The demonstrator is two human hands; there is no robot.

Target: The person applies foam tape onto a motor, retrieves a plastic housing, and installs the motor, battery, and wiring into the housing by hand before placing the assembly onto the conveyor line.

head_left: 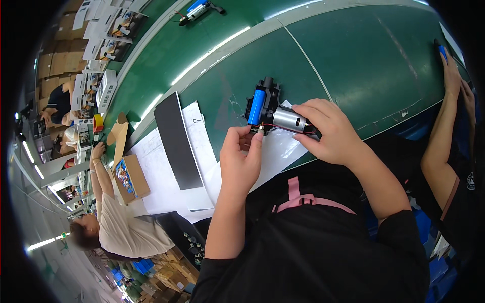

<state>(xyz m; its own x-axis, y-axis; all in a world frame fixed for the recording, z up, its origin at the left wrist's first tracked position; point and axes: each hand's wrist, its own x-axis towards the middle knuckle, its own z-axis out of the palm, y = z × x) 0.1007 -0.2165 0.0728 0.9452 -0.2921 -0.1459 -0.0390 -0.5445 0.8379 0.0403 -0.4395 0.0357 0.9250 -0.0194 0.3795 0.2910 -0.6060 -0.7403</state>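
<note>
In front of me is a black plastic motor assembly with a blue cylindrical battery and a silver motor. My right hand wraps round the motor end, thumb below and fingers above. Thin red wires run along the motor's near side. My left hand pinches a small white connector between thumb and forefinger, just below the battery. The assembly is held over the table's near edge area, above a clear plastic sheet.
White papers and a black board lie to my left, beside an open carton of small parts. Another motor assembly rests on the far green conveyor. Co-workers' arms show at right and left.
</note>
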